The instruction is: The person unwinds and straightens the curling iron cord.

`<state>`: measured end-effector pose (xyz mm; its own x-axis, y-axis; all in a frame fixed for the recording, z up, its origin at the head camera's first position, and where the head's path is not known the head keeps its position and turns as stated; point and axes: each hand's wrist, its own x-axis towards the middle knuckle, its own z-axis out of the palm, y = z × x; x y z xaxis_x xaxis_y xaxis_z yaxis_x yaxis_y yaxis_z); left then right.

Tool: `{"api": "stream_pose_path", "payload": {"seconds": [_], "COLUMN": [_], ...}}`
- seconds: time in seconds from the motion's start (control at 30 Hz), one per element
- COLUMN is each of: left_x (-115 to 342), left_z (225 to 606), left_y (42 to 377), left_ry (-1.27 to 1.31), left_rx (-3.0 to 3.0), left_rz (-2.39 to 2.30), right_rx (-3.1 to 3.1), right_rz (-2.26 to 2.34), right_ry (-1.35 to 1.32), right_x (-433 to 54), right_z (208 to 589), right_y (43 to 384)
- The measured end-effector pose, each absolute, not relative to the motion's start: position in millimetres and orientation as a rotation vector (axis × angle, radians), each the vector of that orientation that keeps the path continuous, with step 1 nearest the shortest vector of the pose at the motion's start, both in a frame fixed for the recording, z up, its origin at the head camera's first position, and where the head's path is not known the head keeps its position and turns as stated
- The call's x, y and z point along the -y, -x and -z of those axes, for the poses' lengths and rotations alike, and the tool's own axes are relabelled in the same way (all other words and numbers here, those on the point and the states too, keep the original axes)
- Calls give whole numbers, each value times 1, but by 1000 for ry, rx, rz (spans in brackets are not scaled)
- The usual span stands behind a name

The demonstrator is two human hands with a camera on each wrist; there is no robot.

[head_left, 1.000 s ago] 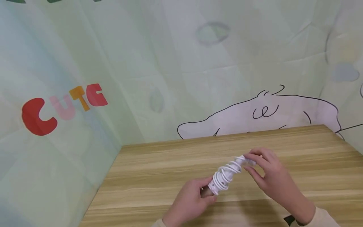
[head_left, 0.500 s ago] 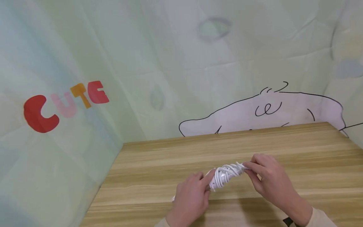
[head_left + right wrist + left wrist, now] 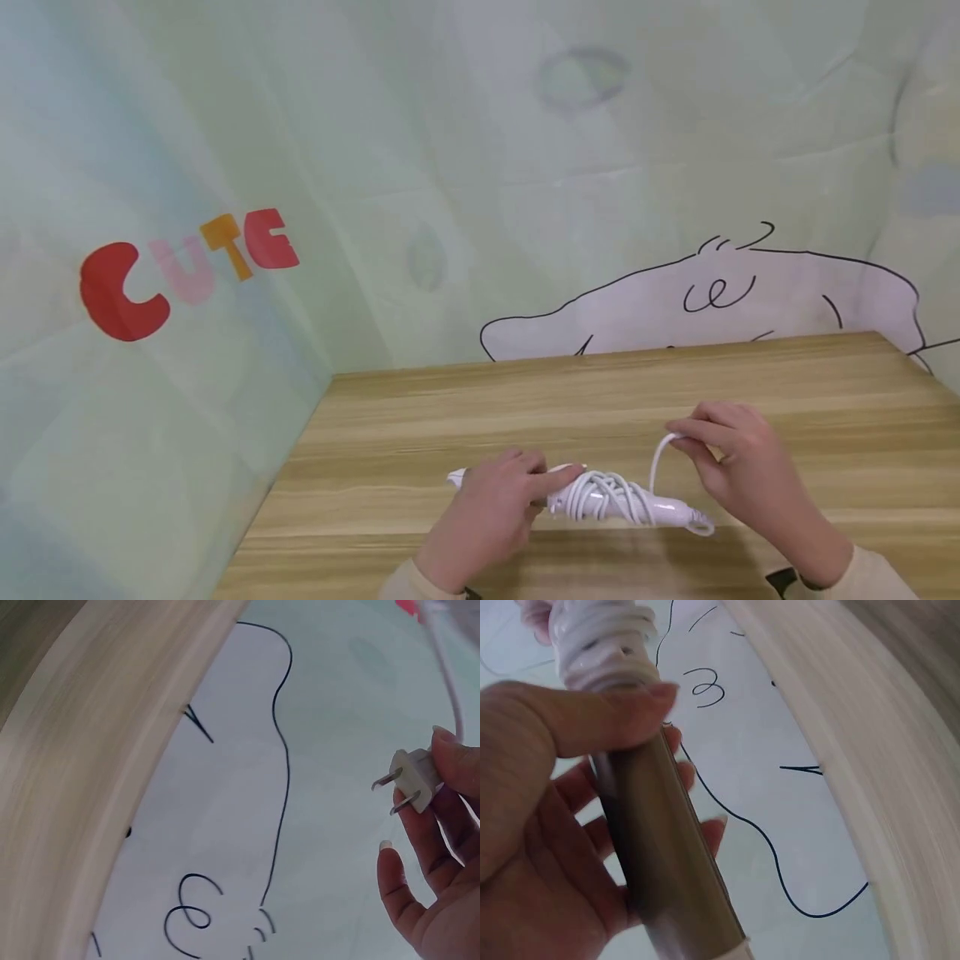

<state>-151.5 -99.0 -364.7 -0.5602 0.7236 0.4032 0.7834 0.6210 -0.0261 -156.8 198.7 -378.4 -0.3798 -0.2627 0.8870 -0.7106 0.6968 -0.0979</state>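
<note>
- While the L hand [image 3: 491, 512] steadies the hair iron [image 3: 664, 825] low-centre in the head frame, the R hand [image 3: 742, 458] works its white cord [image 3: 596, 498]; step in hand is prob. cord handling, winding on or off, can't tell which.
- L hand: fingers curled round the brownish barrel [image 3: 686, 892], thumb laid across it just beside the cord's turns (upper left, left wrist view). Looks like a secure hold.
- R hand: thumb + fingertips pinch the two-prong plug [image 3: 418, 780], right side of the right wrist frame; one finger below stands clear of it.
- Hair iron: approx. level across lower centre of the head frame, one end poking out left of the L hand, white handle [image 3: 667, 510] to the right. Seems held above the worktop [image 3: 420, 433], but contact's hard to judge.
- Cord: several loose, crossing turns round the handle; one length runs up to the R hand; small loop at the handle's right end.
- Next move (my read): L hand keeps the barrel steady, R hand takes the plug round the handle w/ light, even tension. Risk: crossed turns snagging or slipping, esp. if pulled hard.
</note>
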Motion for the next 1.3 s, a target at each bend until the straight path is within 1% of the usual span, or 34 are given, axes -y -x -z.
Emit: {"api": "stream_pose_path", "payload": {"seconds": [0.1,0.2,0.3,0.47,0.63,0.87,1.03,1.3], "left_x": [105,109,109,110,109,105,104,107], "left_z": [360,355,351,346,344,341,341,341], "left_y": [153,153,153,151,150,149,148,149], "left_ry": [1296,1318,1300,1197,1073,885,856,704], "left_rx": [2457,2438,2432,2490,2512,2555,2563,2600], "left_rz": [436,617,728,860,867,883,828,820], "right_rx": [2024,2134,2195,2193,2225,2190,2160,2337], "right_rz": [-639,-666,-659,-600,-517,-542,-700,-933], "right_ry": [-708,-662,-668,-736,-761,-816,-801,-726], "right_x": [-207,-210,-208,-198,-185,-172,-164,-155], "right_z": [382,387,394,405,411,418,421,411], "right_y": [159,161,162,163,160,157,153,140]}}
